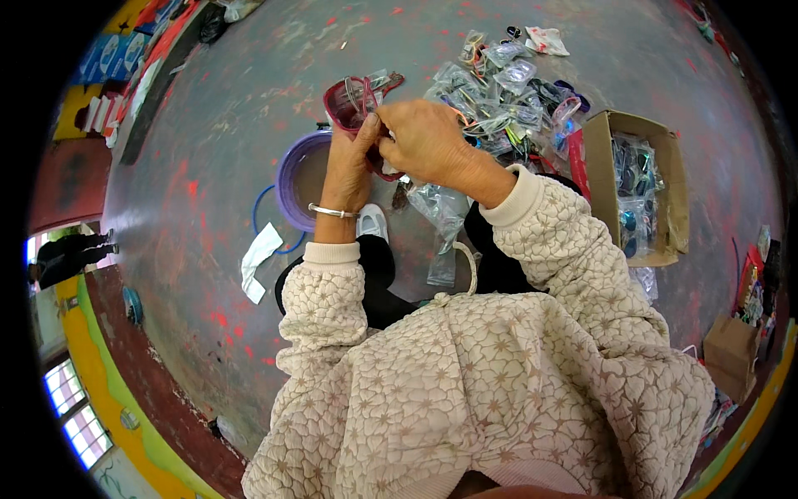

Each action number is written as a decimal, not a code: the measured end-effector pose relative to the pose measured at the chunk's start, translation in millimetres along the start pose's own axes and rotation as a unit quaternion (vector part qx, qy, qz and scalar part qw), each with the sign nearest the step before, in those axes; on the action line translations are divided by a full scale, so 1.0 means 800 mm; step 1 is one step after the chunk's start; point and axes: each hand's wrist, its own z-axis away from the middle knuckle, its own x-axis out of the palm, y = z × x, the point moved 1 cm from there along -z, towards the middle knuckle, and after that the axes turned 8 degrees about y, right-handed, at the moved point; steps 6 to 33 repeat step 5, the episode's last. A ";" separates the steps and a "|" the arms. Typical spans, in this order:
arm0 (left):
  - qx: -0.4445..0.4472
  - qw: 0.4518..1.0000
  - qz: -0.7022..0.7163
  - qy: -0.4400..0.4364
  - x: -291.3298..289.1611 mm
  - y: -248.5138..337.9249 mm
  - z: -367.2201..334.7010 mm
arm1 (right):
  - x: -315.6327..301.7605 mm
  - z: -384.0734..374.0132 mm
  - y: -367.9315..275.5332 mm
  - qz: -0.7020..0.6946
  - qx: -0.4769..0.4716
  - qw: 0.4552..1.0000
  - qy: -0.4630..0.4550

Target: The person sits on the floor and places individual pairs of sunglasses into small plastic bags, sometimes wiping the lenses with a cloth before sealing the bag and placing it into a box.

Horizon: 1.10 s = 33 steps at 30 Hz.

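My hands are together over the floor, holding a pair of dark red-framed glasses [347, 101] with a large lens area. My left hand [353, 166] is closed around the frame from below, thumb pointing up, with a bangle at the wrist. My right hand [428, 141] reaches across from the right, fingers bent and pinched at the middle of the glasses, partly covering them. A small whitish bit shows under its fingers, too little to name. Just below my hands stands a purple basin [293, 179].
To the upper right lies a pile of glasses in clear plastic bags [499, 96]. A cardboard box [673, 191] at right holds more bagged glasses. A white cloth [260, 258] lies beside the basin. Loose clear bags [440, 208] lie by my legs. A person [71, 258] stands far left.
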 end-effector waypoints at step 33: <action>0.067 0.989 -0.079 0.109 -0.014 -0.007 -0.004 | 0.017 -0.001 -0.009 0.018 0.011 0.997 -0.074</action>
